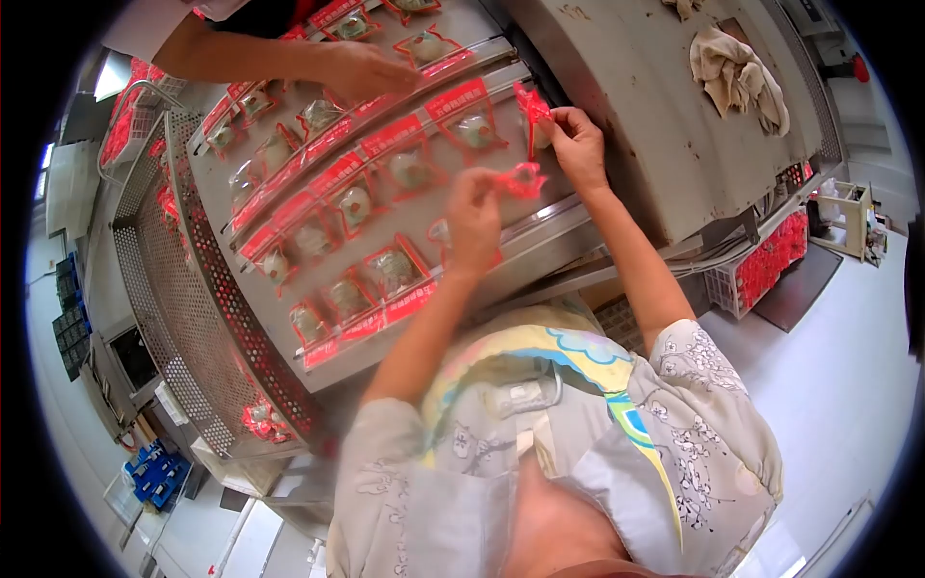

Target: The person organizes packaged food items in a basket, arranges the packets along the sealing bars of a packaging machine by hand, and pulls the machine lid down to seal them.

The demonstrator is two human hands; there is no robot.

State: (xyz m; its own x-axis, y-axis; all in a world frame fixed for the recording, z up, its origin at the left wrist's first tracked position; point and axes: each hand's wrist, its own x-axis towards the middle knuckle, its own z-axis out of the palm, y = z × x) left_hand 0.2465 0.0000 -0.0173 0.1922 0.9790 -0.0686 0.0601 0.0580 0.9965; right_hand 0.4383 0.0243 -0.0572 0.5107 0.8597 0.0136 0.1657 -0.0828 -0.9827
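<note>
My right hand (580, 152) pinches a red-and-clear plastic packet (533, 108) near the right end of the metal sealing bed (424, 217). A pale lump shows inside that packet. Closer to me, my left hand (474, 220) is closed and blurred by motion, with a crumpled red packet (521, 181) at its fingertips. Across the bed lie rows of clear packets with red printed headers, each around a pale greenish, round item. One such packet (472, 128) lies just left of my right hand, and another packet (393, 270) is below my left forearm's line.
Another person's hand (371, 72) reaches over the far rows. A perforated metal basket (198, 318) borders the bed on the left. To the right, a steel cover (641, 116) carries a crumpled cloth (737, 77). A white crate (761, 260) of red packets stands lower right.
</note>
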